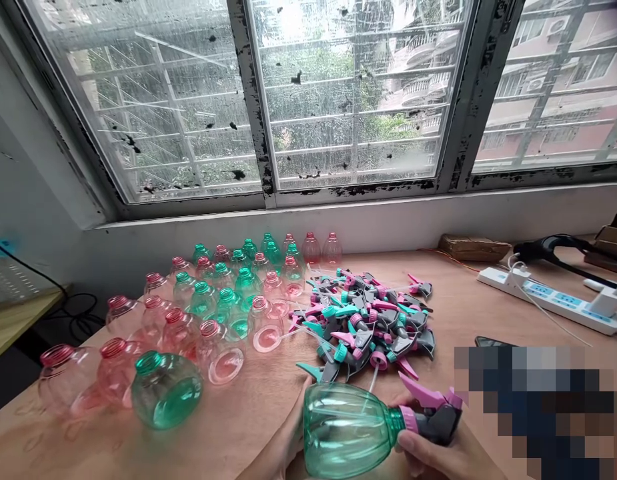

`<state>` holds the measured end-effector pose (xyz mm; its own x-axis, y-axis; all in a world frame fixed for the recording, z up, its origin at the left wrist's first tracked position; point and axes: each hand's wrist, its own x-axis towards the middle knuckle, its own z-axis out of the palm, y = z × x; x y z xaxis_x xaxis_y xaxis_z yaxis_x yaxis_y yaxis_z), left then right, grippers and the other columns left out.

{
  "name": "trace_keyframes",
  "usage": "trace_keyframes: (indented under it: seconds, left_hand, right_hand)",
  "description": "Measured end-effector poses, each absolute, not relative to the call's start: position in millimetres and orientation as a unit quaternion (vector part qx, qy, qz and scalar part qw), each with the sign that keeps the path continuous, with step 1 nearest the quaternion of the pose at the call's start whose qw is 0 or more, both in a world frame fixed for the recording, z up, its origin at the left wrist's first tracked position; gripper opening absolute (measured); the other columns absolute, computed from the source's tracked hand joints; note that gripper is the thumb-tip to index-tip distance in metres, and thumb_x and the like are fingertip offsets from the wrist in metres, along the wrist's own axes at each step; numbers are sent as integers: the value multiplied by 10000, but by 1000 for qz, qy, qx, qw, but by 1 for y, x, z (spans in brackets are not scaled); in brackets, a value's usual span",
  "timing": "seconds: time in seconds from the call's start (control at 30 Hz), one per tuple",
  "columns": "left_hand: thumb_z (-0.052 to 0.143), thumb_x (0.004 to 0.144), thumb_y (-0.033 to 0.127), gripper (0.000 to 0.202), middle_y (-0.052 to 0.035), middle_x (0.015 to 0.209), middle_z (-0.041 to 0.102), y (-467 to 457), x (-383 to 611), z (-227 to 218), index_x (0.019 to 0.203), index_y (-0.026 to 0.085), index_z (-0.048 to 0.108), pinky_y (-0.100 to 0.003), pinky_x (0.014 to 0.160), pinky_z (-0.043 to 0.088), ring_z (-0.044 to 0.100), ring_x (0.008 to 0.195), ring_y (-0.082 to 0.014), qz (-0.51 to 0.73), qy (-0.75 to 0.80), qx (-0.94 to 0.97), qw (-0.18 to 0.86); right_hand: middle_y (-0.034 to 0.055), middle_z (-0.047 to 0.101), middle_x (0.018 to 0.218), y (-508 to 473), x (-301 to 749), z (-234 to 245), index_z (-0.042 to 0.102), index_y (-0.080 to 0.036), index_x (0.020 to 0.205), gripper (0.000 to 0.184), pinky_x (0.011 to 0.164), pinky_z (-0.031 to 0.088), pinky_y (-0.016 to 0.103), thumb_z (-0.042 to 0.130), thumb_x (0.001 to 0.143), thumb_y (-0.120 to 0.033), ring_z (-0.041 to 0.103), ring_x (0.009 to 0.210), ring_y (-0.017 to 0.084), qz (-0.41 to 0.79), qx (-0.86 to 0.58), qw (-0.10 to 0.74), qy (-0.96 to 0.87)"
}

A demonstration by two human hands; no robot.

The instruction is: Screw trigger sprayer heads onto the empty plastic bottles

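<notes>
A clear green bottle [345, 430] lies tilted on its side in front of me, its neck pointing right. My left hand [288, 433] supports it from behind at the base; most of its fingers are hidden by the bottle. A trigger spray head [441, 423], grey with a pink trigger and collar, sits at the bottle's neck. Around the collar and the underside of the head, my right hand [433, 453] is closed, thumb in front. Just beyond the bottle lies a heap of loose spray heads [363, 320] in grey, pink and teal, some with white tubes.
Rows of upright pink bottles [175, 333] and green bottles [168, 393] stand at the left of the wooden table [238, 440]. A power strip [553, 300], a phone [493, 342] and a brown package [473, 247] lie at the right. A blurred-out patch covers the lower right corner.
</notes>
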<state>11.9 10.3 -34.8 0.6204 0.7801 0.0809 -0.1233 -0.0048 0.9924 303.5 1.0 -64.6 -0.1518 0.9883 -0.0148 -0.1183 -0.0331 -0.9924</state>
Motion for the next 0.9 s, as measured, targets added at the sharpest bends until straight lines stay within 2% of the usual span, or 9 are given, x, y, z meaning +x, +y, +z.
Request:
trace_keyframes:
  seconds: [0.1, 0.2, 0.33, 0.4, 0.47, 0.53, 0.63, 0.77, 0.9]
  left_hand:
    - [791, 848, 432, 1078, -17, 1730, 259, 11, 13, -35, 1611, 454, 29, -527, 1248, 270, 311, 1561, -353, 346, 281, 611, 654]
    - [785, 864, 401, 1089, -29, 1734, 243, 12, 13, -37, 1608, 452, -8, -533, 1241, 280, 296, 1565, -357, 360, 269, 613, 650]
    - [738, 886, 474, 1053, -14, 1747, 194, 13, 10, -40, 1603, 448, -32, -537, 1244, 282, 282, 1568, -373, 352, 259, 596, 674]
    - [754, 873, 476, 1058, -13, 1737, 235, 13, 8, -37, 1605, 440, -9, -538, 1263, 238, 277, 1569, -374, 334, 266, 593, 683]
    - [807, 828, 462, 1106, -8, 1721, 288, 14, 8, -32, 1604, 445, 19, -531, 1277, 198, 267, 1572, -375, 314, 282, 589, 690]
    - [846, 783, 468, 1138, 8, 1714, 305, 14, 9, -25, 1600, 464, 55, -535, 1268, 226, 274, 1566, -389, 305, 300, 580, 693]
    - [882, 734, 473, 1182, 6, 1719, 288, 15, 12, -19, 1600, 467, 78, -549, 1240, 290, 353, 1529, -415, 324, 310, 572, 686]
    - [863, 758, 475, 1200, -7, 1709, 315, 13, 14, -26, 1597, 466, 7, -540, 1244, 289, 395, 1516, -388, 337, 309, 576, 678]
    - [793, 834, 479, 1087, -13, 1685, 374, 13, 12, -39, 1600, 459, 22, -553, 1250, 268, 317, 1556, -366, 341, 266, 595, 678]
  right_hand:
    - [22, 680, 602, 2, 304, -64, 775, -181, 977, 504, 517, 456, 298, 833, 772, -638, 592, 520, 197, 569, -434, 493, -495]
    - [26, 688, 616, 2, 305, -66, 767, -174, 1027, 533, 538, 448, 301, 817, 788, -648, 594, 532, 196, 570, -436, 481, -503]
    - [27, 652, 603, 3, 306, -69, 777, -143, 858, 559, 548, 411, 296, 790, 780, -697, 559, 546, 184, 572, -441, 457, -519]
    - [29, 638, 603, 4, 306, -68, 755, -138, 730, 581, 555, 407, 295, 788, 766, -717, 552, 555, 181, 572, -444, 453, -521]
    - [23, 637, 591, 3, 305, -65, 766, -146, 776, 580, 547, 427, 296, 791, 755, -724, 562, 545, 187, 569, -446, 458, -517]
    - [14, 646, 578, 3, 303, -62, 774, -162, 864, 564, 527, 450, 296, 805, 748, -713, 577, 524, 192, 566, -449, 465, -512]
    - [22, 655, 604, 4, 303, -60, 752, -163, 765, 548, 519, 457, 288, 805, 752, -709, 584, 517, 181, 569, -446, 465, -511]
    - [29, 656, 628, 5, 306, -67, 750, -154, 753, 563, 529, 441, 289, 784, 771, -715, 580, 523, 176, 571, -443, 461, -515]
    - [42, 671, 633, 6, 309, -73, 771, -165, 813, 524, 546, 462, 317, 776, 795, -688, 593, 549, 201, 564, -448, 454, -524]
